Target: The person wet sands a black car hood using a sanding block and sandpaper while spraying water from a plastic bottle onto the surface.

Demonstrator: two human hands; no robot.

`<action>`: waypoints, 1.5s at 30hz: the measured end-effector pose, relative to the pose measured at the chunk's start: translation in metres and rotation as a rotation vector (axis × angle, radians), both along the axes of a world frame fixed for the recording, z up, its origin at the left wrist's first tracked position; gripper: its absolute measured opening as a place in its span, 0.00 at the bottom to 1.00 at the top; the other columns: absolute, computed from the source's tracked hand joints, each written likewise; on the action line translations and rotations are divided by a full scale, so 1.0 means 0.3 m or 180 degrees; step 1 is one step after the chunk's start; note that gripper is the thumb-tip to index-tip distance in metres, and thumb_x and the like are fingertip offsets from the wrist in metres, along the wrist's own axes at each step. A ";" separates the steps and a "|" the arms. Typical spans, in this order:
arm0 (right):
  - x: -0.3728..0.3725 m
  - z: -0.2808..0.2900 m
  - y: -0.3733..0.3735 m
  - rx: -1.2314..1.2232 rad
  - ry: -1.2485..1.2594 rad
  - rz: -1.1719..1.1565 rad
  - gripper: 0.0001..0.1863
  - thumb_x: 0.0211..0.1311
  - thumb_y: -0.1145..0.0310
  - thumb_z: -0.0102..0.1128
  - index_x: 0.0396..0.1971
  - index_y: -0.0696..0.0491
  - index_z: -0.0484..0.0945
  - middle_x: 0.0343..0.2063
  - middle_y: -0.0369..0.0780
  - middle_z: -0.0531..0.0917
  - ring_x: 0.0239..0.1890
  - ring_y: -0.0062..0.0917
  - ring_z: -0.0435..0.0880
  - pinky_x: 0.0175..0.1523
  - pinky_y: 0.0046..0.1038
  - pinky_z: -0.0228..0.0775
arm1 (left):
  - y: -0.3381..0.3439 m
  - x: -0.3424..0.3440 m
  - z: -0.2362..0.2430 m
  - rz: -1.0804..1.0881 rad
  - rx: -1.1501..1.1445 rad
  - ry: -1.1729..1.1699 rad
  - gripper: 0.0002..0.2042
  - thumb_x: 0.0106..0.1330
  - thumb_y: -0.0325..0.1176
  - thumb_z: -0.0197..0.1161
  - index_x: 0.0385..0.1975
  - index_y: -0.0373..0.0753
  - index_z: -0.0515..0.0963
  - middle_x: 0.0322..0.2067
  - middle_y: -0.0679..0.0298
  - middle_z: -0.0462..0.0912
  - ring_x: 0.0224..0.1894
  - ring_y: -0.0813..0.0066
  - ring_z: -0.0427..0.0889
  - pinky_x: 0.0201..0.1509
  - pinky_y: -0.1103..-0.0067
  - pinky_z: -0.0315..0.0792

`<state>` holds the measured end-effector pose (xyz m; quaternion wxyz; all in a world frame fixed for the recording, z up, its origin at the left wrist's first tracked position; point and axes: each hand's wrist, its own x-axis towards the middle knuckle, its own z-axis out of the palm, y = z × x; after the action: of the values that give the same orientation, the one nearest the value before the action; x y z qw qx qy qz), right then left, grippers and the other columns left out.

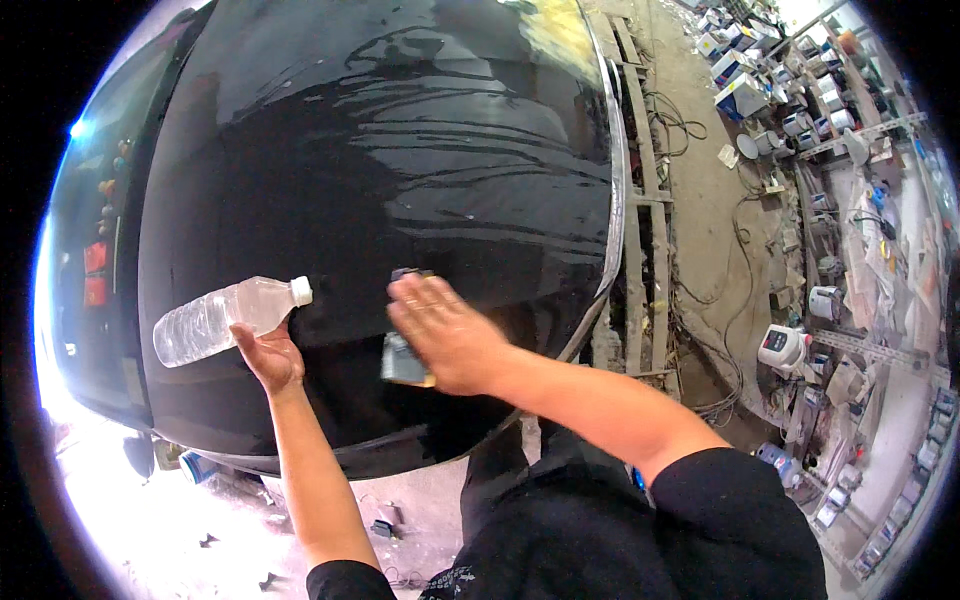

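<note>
My left hand (272,360) is closed around a transparent plastic bottle (203,322) with a white cap. The bottle is tilted nearly flat above the black car hood (290,190), its cap pointing right. To the right of it, my right hand (448,340) presses a grey sanding block (404,362) against the hood. The fingers lie long over the block and hide most of it; its near end shows beside the palm. Wet-looking streaks run across the hood beyond this hand.
A yellowish patch (560,35) marks the hood's far right corner. The windshield (95,260) is at the left. Wooden pallet-like slats (634,220) and cables (740,240) lie right of the hood. Shelves there hold several cans, including a white container (783,347).
</note>
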<state>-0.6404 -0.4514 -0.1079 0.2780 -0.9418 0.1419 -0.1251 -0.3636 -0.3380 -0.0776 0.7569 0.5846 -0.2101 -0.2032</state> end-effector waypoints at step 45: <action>0.900 0.217 0.319 -0.0679 0.0079 0.1115 0.36 0.61 0.61 0.47 0.69 0.61 0.56 0.72 0.49 0.53 0.76 0.38 0.45 0.78 0.40 0.31 | 0.390 0.737 0.085 0.1231 -0.0649 -0.0638 0.35 0.66 0.61 0.57 0.56 0.33 0.68 0.51 0.58 0.75 0.55 0.68 0.74 0.63 0.73 0.64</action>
<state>-0.3704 -0.3555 -0.0429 0.1925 -0.9776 -0.0346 -0.0776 -0.1425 -0.2209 -0.0522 0.8122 0.5517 -0.1879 0.0268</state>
